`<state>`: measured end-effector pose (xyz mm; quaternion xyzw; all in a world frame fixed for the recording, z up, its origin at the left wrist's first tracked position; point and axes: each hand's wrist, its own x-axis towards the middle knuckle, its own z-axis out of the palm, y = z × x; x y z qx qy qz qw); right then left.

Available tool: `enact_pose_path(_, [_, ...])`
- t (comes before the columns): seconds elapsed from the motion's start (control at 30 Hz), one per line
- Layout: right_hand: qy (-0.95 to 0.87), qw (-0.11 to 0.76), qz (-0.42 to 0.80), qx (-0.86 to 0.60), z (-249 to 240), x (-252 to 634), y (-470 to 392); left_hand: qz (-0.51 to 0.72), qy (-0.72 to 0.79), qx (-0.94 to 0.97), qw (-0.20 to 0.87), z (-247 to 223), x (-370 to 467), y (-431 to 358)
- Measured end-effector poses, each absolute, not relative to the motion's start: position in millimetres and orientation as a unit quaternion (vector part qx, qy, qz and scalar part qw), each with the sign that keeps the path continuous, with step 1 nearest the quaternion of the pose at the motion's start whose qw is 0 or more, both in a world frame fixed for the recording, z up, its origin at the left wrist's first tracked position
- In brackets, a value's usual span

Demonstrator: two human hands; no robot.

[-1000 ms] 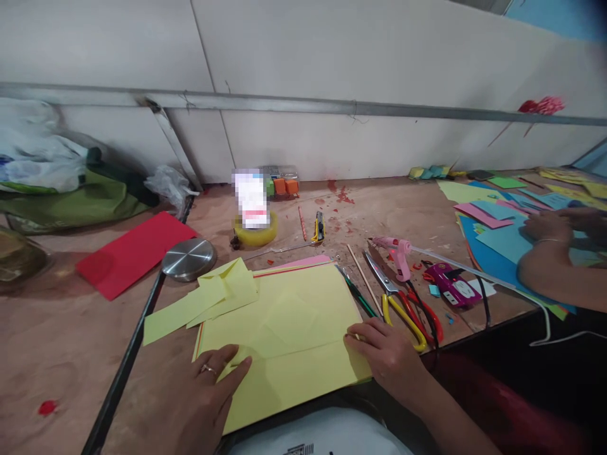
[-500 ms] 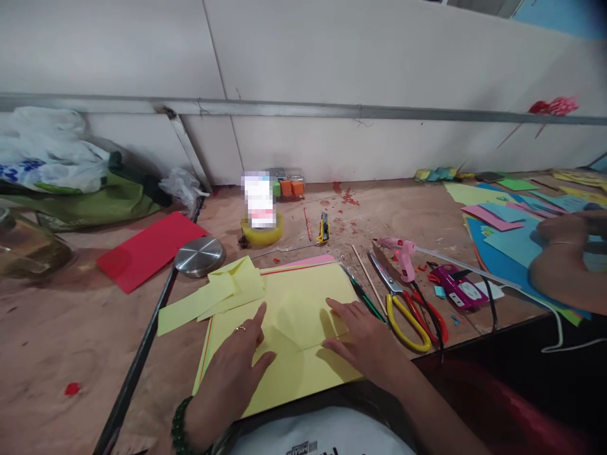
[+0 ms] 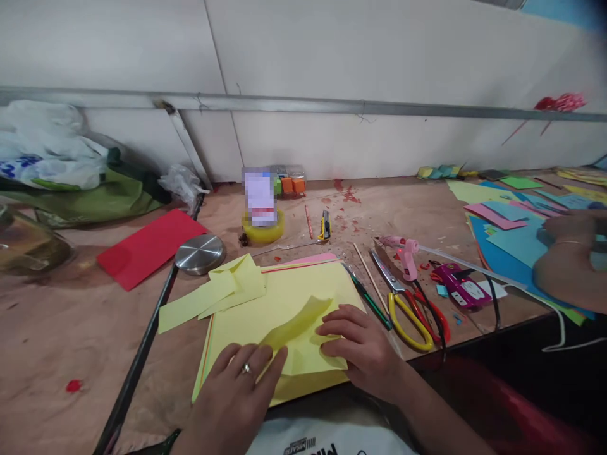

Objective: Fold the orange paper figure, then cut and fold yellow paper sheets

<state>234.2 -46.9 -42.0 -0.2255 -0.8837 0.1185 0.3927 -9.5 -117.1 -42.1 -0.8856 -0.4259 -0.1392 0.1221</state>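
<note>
A piece of yellow paper [image 3: 306, 351] bends up in a curved fold over a stack of yellow sheets [image 3: 246, 322]. My left hand [image 3: 241, 385], with a ring on one finger, has its bent fingers on the left end of that piece. On its right end, my right hand [image 3: 358, 347] holds the paper with curled fingers. Yellow offcuts [image 3: 196, 303] lie at the stack's upper left corner. A green pen-like tool [image 3: 372, 303] and yellow-handled scissors [image 3: 410, 325] are right of the stack.
A pink glue gun [image 3: 405, 253] and a purple device [image 3: 462, 284] lie to the right. Another person's hand [image 3: 564, 259] is over coloured papers at far right. Red paper [image 3: 152, 246], a metal disc [image 3: 199, 254], yellow tape [image 3: 263, 227] and a cutter [image 3: 325, 225] lie further back.
The small yellow piece, flat before, now rises in a fold. My left hand has moved down and right, its fingers curled onto the paper. My right hand's fingers have curled around the right end.
</note>
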Motion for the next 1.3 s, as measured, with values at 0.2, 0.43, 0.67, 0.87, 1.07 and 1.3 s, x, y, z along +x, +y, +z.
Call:
enact_pose_path(0.2, [-0.887, 0.341, 0.199, -0.240, -59, 244, -50, -0.108, -0.452, -0.883, 0.062, -63, -20, -103])
enact_pose_path(0.43, [-0.864, 0.332, 0.258, -0.276, -67, 257, -49, -0.180, -0.462, -0.868, -0.011, -63, -17, -100])
enact_pose_path(0.67, [-0.854, 0.315, 0.239, -0.338, -76, 264, -43, -0.196, -0.533, -0.817, -0.098, -60, -9, -90])
enact_pose_path(0.87, [-0.764, 0.287, 0.297, -0.496, -78, 259, -30, -0.251, -0.610, -0.730, -0.178, -65, -7, -81])
enact_pose_path(1.07, [-0.784, 0.296, 0.122, -0.533, -88, 247, -27, -0.250, -0.609, -0.752, 0.002, -73, -4, -80])
enact_pose_path(1.3, [-0.820, 0.227, -0.008, -0.526, -91, 244, -29, -0.113, -0.490, -0.860, 0.087, -64, 6, -88])
